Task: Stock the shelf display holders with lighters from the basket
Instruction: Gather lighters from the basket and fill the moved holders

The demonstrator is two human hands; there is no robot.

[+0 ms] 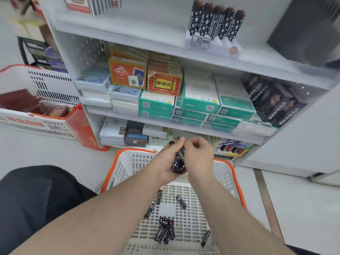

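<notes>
A white basket with an orange rim (237, 183) stands on the floor below me, with several dark patterned lighters (165, 230) loose on its bottom. Above its far edge my left hand (163, 162) is closed around a bunch of lighters (178, 162). My right hand (198, 155) presses against them from the right, its fingertips pinching the top of one lighter. On the upper shelf a clear display holder (202, 41) carries a row of upright star-patterned lighters (217, 23) with red caps.
White shelving (128, 36) in front holds stacked card decks and boxes, teal cartons (200, 105) and dark boxes (276, 102). A second white basket (36, 115) with red packets sits at the left, a red bag beside it. My dark-trousered knee is at lower left.
</notes>
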